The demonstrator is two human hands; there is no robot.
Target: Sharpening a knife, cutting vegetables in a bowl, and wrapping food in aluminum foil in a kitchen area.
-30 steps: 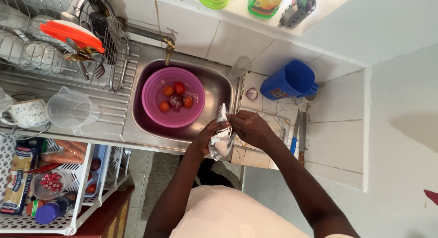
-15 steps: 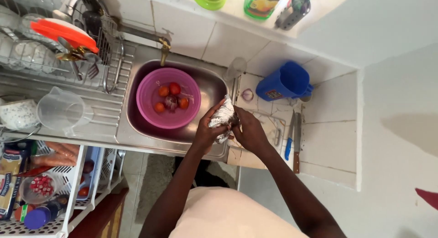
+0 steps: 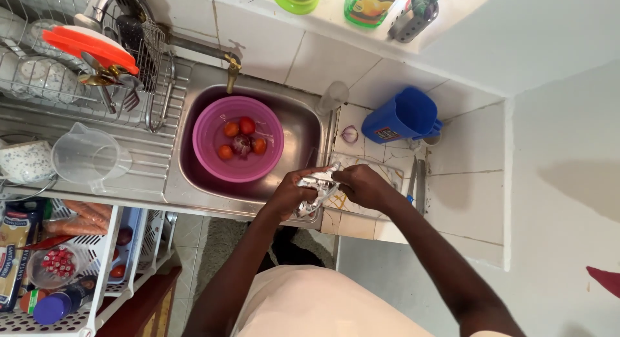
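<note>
Both hands, left [image 3: 292,194] & right [image 3: 361,185], gripped crumpled silver foil packet [image 3: 316,188] at steel sink [image 3: 303,127] edge; contents could've spilled if it tore

Left hand [image 3: 292,194], right hand [image 3: 361,185] clenched together.

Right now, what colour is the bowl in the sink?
Pink-purple bowl, seen clearly in the head view.

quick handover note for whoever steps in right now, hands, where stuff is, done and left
Left hand and right hand: both grip a crumpled foil packet, held over the sink's front right corner.
Pink bowl sits in the sink holding tomatoes and a red onion.
Done: produce is in the bowl.
Left: the foil packet is not yet fully opened.
</note>
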